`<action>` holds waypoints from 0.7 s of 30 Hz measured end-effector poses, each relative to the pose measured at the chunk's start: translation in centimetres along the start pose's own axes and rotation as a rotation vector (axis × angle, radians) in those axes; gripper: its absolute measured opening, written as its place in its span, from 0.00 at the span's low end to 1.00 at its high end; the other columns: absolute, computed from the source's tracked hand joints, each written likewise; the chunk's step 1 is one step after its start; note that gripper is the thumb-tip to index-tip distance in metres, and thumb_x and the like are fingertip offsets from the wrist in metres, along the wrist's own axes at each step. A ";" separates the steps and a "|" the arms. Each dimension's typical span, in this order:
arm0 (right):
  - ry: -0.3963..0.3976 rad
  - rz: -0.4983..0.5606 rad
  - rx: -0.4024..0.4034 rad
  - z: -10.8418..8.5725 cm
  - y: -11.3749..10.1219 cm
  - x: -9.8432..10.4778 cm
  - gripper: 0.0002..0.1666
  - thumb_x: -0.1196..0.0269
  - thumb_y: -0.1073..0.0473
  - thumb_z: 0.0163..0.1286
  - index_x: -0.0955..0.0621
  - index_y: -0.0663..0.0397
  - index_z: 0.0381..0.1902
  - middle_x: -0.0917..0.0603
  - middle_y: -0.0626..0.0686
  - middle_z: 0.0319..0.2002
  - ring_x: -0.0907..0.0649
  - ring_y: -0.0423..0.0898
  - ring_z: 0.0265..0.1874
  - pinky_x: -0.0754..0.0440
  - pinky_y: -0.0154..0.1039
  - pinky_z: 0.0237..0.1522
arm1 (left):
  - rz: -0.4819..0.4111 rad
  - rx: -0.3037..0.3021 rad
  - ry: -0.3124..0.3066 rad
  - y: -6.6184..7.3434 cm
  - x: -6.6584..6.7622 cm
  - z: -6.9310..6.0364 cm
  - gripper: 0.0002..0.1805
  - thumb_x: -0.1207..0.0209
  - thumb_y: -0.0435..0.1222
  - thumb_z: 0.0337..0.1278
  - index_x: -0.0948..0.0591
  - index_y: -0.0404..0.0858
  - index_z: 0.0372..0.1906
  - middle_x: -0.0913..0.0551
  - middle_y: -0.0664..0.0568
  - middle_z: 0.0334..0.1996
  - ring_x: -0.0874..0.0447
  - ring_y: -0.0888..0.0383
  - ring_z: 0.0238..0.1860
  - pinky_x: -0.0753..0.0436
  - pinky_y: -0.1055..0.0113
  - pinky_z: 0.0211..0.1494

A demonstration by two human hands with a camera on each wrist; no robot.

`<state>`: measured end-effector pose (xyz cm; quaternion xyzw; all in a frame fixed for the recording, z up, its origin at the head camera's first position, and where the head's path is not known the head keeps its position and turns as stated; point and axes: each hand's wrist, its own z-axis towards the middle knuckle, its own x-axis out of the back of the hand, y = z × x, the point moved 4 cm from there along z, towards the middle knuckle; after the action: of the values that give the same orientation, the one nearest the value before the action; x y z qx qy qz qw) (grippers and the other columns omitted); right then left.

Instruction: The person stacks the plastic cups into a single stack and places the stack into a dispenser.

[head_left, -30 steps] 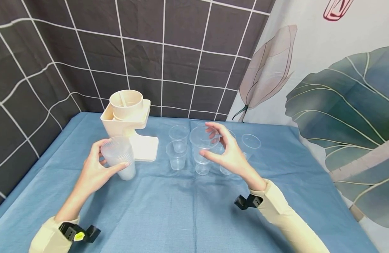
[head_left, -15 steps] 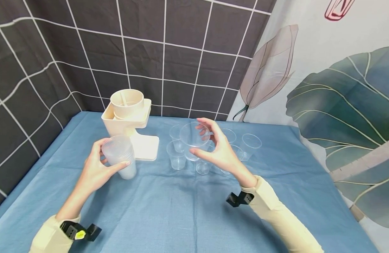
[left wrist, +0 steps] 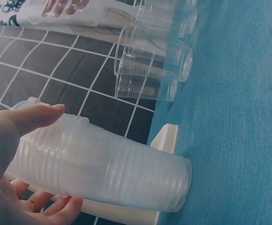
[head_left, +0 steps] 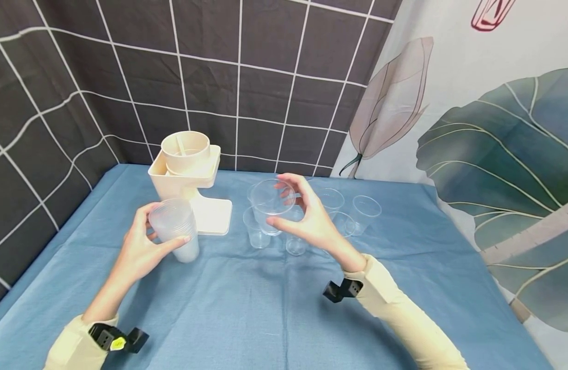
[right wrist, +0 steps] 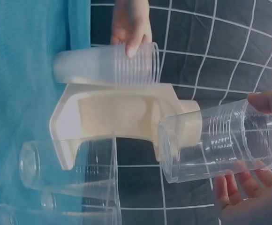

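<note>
My left hand grips a stack of nested translucent plastic cups beside a cream-coloured stand. The left wrist view shows the thumb on one side of the stack and fingers on the other. My right hand holds a clear plastic cup near its rim, raised above other clear cups on the cloth. Seen from the right wrist, this cup hangs clear of the standing cups, its base toward the stand. Some standing cups are partly hidden behind the right hand.
The cream stand has a round holder on top and a flat base plate. More clear cups stand right of the right hand. A blue cloth covers the table, and a dark gridded curtain hangs behind.
My right hand has moved left with the clear cup, from above the middle of the group to above its left side. The left hand and its stack have stayed in place.
</note>
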<state>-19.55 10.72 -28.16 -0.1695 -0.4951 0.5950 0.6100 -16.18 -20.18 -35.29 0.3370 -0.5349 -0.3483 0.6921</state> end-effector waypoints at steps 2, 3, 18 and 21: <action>-0.001 0.001 -0.003 0.0 0.0 -0.2 0.43 0.28 0.65 0.51 0.33 0.54 0.65 0.23 0.53 0.55 0.24 0.54 0.51 0.24 0.50 0.52 | 0.000 0.001 0.002 0.0 0.0 0.0 0.49 0.29 0.39 0.46 0.45 0.33 0.69 0.36 0.33 0.61 0.35 0.40 0.59 0.31 0.35 0.61; -0.001 0.001 -0.006 0.1 0.0 -0.3 0.43 0.28 0.65 0.51 0.33 0.53 0.64 0.23 0.53 0.55 0.24 0.55 0.51 0.24 0.50 0.52 | -0.001 -0.001 0.003 0.0 0.0 0.0 0.49 0.28 0.39 0.46 0.45 0.33 0.69 0.36 0.33 0.62 0.35 0.40 0.59 0.31 0.35 0.61; -0.024 0.049 -0.036 0.5 -0.1 -1.6 0.43 0.28 0.65 0.51 0.33 0.53 0.65 0.24 0.58 0.57 0.26 0.53 0.51 0.26 0.56 0.54 | -0.008 -0.005 0.003 0.0 0.0 -0.1 0.49 0.28 0.39 0.46 0.45 0.33 0.69 0.36 0.33 0.62 0.35 0.39 0.59 0.32 0.34 0.61; -0.027 0.064 -0.037 0.7 -0.1 -2.0 0.43 0.28 0.66 0.50 0.32 0.54 0.64 0.24 0.58 0.56 0.25 0.52 0.51 0.26 0.57 0.54 | -0.007 -0.001 0.001 0.0 0.0 -0.1 0.49 0.28 0.39 0.46 0.45 0.33 0.69 0.36 0.33 0.62 0.35 0.38 0.60 0.32 0.33 0.62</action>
<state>-19.61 8.60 -28.57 -0.1885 -0.5083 0.6072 0.5809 -16.13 -20.16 -35.29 0.3389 -0.5331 -0.3508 0.6913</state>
